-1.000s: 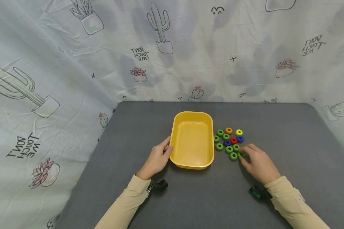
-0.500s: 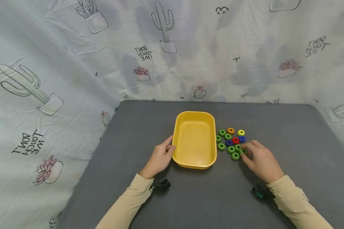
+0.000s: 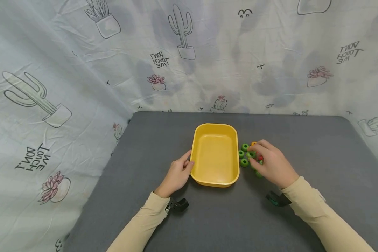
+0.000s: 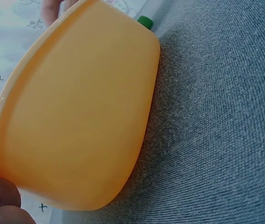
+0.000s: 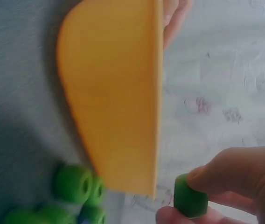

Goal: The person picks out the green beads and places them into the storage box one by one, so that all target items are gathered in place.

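Note:
An empty yellow tray [image 3: 215, 157] rests on the grey table. My left hand [image 3: 175, 175] holds its left rim, thumb [image 4: 2, 192] at the edge in the left wrist view. Between the thumb and fingers of my right hand [image 3: 274, 165] is a pinched green ring-shaped bead [image 5: 190, 198], raised to the right of the tray. Below that hand lie several more green beads [image 3: 244, 162], along with a red bead [image 3: 260, 158] and an orange bead [image 3: 253, 143]. The hand hides other beads of the group in the head view.
The grey table [image 3: 315, 150] extends around the tray and beads. A white cloth printed with cacti [image 3: 208, 70] hangs behind it and along the left. Small black devices sit at the left wrist [image 3: 179, 205] and right wrist [image 3: 278, 199].
My right hand has lifted a green bead from the near right of the group and moved left and up, over the other beads. The left hand keeps holding the tray.

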Demonstrator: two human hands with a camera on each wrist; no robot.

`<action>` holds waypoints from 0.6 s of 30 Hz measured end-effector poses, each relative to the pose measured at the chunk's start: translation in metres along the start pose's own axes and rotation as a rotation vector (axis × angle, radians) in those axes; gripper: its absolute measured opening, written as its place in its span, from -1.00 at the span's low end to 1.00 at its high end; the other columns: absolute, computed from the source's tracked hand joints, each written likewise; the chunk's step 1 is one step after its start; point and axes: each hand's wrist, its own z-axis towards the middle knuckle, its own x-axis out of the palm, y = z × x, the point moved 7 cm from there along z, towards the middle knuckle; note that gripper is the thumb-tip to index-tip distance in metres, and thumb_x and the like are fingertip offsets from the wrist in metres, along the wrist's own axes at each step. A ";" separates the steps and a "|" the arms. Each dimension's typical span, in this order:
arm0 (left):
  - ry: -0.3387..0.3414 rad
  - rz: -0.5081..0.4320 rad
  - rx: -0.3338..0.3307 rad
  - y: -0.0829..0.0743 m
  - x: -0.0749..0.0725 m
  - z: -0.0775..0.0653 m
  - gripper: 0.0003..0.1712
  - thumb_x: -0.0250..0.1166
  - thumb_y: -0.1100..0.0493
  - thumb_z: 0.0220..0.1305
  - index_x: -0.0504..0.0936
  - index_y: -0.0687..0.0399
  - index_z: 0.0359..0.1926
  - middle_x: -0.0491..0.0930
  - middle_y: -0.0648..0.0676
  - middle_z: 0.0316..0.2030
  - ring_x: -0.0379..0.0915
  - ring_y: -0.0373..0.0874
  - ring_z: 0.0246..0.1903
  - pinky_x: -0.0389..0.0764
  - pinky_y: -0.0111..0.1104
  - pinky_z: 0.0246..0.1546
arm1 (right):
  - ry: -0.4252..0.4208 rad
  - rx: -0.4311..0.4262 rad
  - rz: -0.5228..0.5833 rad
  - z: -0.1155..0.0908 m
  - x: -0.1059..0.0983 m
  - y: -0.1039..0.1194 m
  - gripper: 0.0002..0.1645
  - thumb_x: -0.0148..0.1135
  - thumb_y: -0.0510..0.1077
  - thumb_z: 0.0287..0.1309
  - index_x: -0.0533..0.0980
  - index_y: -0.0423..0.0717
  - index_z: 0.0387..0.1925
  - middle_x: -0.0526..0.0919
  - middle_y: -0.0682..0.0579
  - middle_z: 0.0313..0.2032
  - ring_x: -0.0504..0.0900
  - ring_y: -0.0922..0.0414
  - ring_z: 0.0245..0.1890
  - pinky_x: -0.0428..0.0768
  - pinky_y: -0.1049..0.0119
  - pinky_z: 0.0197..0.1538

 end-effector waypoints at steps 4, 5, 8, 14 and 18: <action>-0.003 -0.002 -0.003 0.001 0.001 0.000 -0.39 0.09 0.20 0.61 0.26 0.31 0.55 0.24 -0.10 -0.64 0.06 -0.33 -0.70 0.18 -0.47 -0.55 | 0.023 -0.001 0.069 0.017 0.007 0.010 -0.68 0.48 -0.35 0.13 0.68 -0.19 -0.05 0.59 -0.04 -0.11 0.57 0.11 -0.38 0.57 0.30 -0.36; -0.002 -0.002 -0.003 0.002 0.001 0.000 -0.39 0.09 0.20 0.61 0.26 0.31 0.55 0.24 -0.10 -0.64 0.06 -0.33 -0.70 0.18 -0.47 -0.54 | 0.032 0.003 0.087 0.021 0.009 0.011 -0.69 0.46 -0.36 0.14 0.68 -0.19 -0.05 0.59 -0.05 -0.11 0.57 0.11 -0.37 0.57 0.30 -0.36; 0.001 -0.004 -0.005 0.002 0.001 -0.001 -0.39 0.09 0.20 0.61 0.26 0.33 0.55 0.25 -0.09 -0.63 0.06 -0.32 -0.69 0.18 -0.47 -0.53 | 0.067 0.023 0.139 0.033 0.017 0.016 -0.71 0.43 -0.36 0.18 0.68 -0.18 -0.05 0.58 -0.06 -0.11 0.60 0.06 -0.35 0.58 0.31 -0.35; -0.004 -0.005 -0.003 0.002 0.001 0.000 -0.39 0.09 0.20 0.61 0.25 0.32 0.55 0.24 -0.09 -0.64 0.05 -0.34 -0.70 0.17 -0.48 -0.54 | 0.185 0.069 0.183 0.059 0.035 0.023 -0.72 0.42 -0.32 0.21 0.66 -0.18 -0.03 0.57 -0.08 -0.09 0.63 0.05 -0.29 0.64 0.24 -0.26; -0.008 -0.002 0.000 0.002 0.001 0.000 -0.39 0.09 0.21 0.61 0.26 0.33 0.55 0.24 -0.10 -0.64 0.05 -0.34 -0.70 0.17 -0.47 -0.55 | 0.252 0.111 0.216 0.074 0.049 0.025 -0.70 0.41 -0.33 0.21 0.65 -0.18 -0.01 0.58 -0.11 -0.06 0.65 0.01 -0.25 0.68 0.17 -0.17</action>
